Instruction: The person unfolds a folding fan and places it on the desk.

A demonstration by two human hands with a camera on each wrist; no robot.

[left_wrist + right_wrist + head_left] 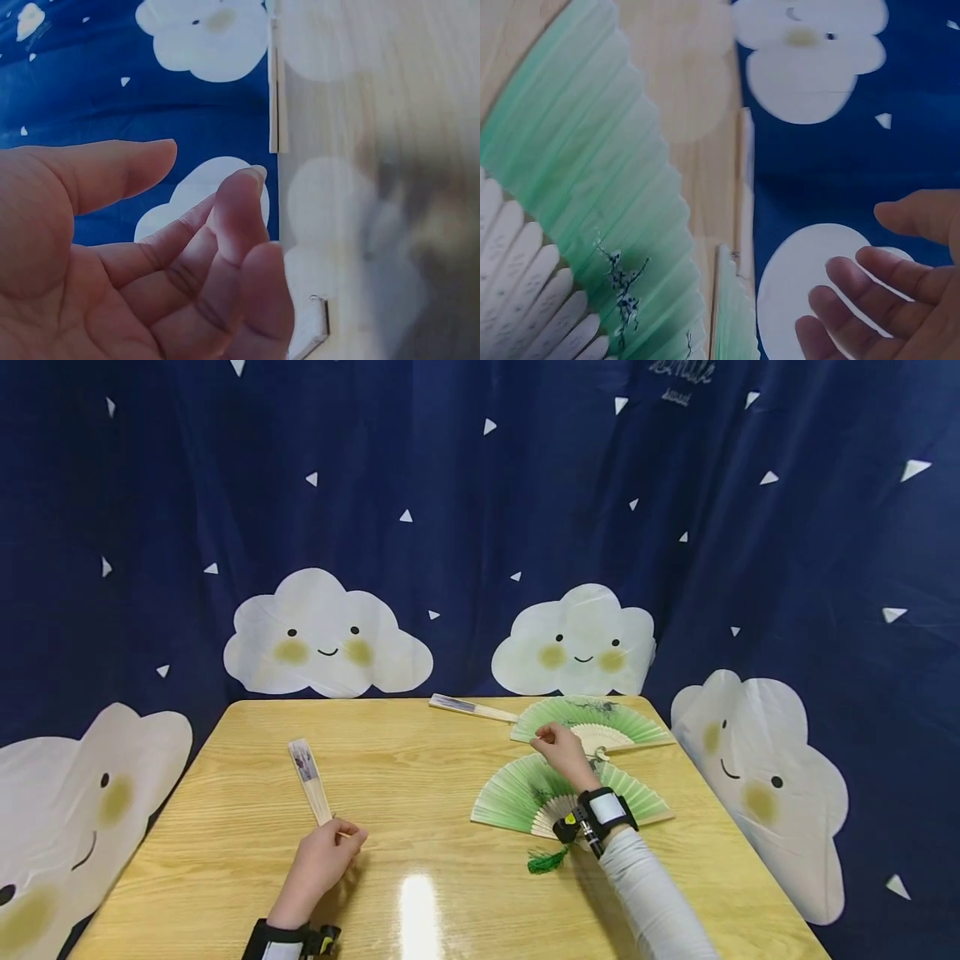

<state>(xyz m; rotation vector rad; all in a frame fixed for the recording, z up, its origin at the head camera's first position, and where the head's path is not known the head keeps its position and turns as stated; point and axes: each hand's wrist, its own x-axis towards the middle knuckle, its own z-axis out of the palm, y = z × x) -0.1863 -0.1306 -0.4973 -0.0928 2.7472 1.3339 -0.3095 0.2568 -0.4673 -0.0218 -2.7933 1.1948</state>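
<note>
My left hand (318, 864) hovers just below a folded fan (310, 781), its fingers loosely bent and holding nothing; the left wrist view shows thumb and fingers of the hand (172, 255) apart. My right hand (566, 756) is above two spread green fans, also empty, with fingers relaxed in the right wrist view (892, 300). The nearer spread fan (498, 797) has a green tassel (547, 860) and is partly hidden by my wrist. Behind it lies the farther spread fan (637, 722). A second folded fan (472, 707) touches or nearly touches its left end.
The wooden table (405, 777) has its back edge against a dark blue curtain (450, 468) with white triangles and smiling clouds. Light reflects off the table at the front middle. More cloud shapes stand beside both side edges.
</note>
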